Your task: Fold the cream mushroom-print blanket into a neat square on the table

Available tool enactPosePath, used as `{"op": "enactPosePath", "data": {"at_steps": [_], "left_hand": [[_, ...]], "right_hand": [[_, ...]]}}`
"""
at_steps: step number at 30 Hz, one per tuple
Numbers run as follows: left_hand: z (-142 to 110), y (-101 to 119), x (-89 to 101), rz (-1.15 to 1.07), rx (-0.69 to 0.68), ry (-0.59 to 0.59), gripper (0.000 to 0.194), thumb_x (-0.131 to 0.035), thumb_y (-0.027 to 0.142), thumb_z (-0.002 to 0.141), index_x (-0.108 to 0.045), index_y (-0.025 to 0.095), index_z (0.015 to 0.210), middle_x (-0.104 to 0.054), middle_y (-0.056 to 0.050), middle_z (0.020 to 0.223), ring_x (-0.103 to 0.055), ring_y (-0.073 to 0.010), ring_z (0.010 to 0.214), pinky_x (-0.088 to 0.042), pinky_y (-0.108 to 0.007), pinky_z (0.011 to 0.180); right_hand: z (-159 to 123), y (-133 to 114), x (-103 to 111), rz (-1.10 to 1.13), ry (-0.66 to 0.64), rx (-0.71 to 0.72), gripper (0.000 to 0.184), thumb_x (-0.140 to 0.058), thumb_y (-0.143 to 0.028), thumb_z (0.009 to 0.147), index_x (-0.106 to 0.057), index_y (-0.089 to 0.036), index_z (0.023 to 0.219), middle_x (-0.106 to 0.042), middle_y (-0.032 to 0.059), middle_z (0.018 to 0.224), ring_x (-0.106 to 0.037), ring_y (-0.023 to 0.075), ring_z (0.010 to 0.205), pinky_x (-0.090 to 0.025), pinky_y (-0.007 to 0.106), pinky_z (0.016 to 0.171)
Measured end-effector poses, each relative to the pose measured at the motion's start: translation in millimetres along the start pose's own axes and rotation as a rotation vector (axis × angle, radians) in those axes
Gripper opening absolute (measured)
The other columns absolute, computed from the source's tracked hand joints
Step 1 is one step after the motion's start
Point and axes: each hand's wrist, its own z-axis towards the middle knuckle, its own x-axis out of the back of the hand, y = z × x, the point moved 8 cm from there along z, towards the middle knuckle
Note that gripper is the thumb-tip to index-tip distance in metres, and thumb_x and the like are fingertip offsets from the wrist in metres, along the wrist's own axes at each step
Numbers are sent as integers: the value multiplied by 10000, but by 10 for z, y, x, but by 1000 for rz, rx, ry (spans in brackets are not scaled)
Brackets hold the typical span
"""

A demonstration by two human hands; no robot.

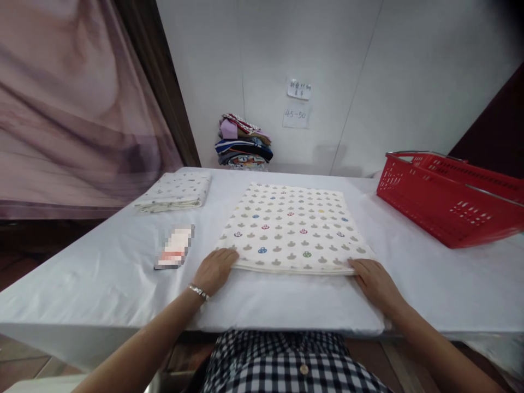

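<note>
A folded white cloth (286,234) with grey, blue, red and green mushroom prints lies flat in front of me. At its near left corner, my left hand (216,268) has its fingers closed on the edge; a bracelet (199,292) is on that wrist. My right hand (374,281) grips the near right corner, with fingers over the top and the thumb low by the edge. Parts of both corners are hidden under the fingers.
A second folded cloth (176,191) lies at the left, with a blurred-out flat object (175,248) nearer me. Stacked fabrics (244,144) stand at the back against the wall. A red basket (446,191) sits on the right of the white-covered table (295,305).
</note>
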Motion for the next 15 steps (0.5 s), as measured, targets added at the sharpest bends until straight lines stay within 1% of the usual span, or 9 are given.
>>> {"op": "enactPosePath", "data": {"at_steps": [4, 6, 8, 11, 15], "left_hand": [[-94, -151, -45, -18, -13, 12, 409, -430, 72, 720, -596, 177, 1078, -668, -78, 1050, -605, -211, 979, -470, -374, 889], [-121, -192, -65, -32, -11, 13, 450, -439, 85, 715, -567, 182, 1135, -659, -75, 1082, -606, -210, 989, -474, -369, 890], [-116, -176, -79, -35, -12, 10, 471, -447, 89, 712, -548, 188, 1161, -639, -82, 1127, -595, -215, 1020, -472, -374, 890], [-38, -20, -75, -24, -41, 25, 446, -449, 70, 709, -560, 186, 1125, -620, -96, 1149, -576, -224, 1049, -464, -381, 887], [152, 347, -14, -24, -116, 107, 322, -421, 45, 748, -579, 172, 998, -633, -94, 1043, -587, -209, 960, -464, -367, 853]], "right_hand": [[-23, 85, -11, 41, 33, -9, 336, -419, -166, 838, -577, -187, 1134, -648, 89, 1048, -585, 218, 963, -454, 378, 838], [-7, 78, -1, 49, 32, -10, 358, -407, -151, 834, -562, -186, 1154, -653, 86, 1034, -592, 214, 940, -462, 373, 819], [35, 20, 21, 50, 19, -6, 381, -401, -118, 815, -556, -178, 1157, -660, 86, 1005, -599, 212, 902, -465, 369, 798], [137, -165, 52, 67, -11, 7, 383, -410, -78, 796, -558, -176, 1136, -651, 85, 1015, -583, 212, 916, -446, 376, 821], [300, -513, 62, 103, 14, 56, 363, -404, -40, 787, -571, -177, 1078, -635, 85, 1024, -560, 209, 931, -426, 381, 836]]}}
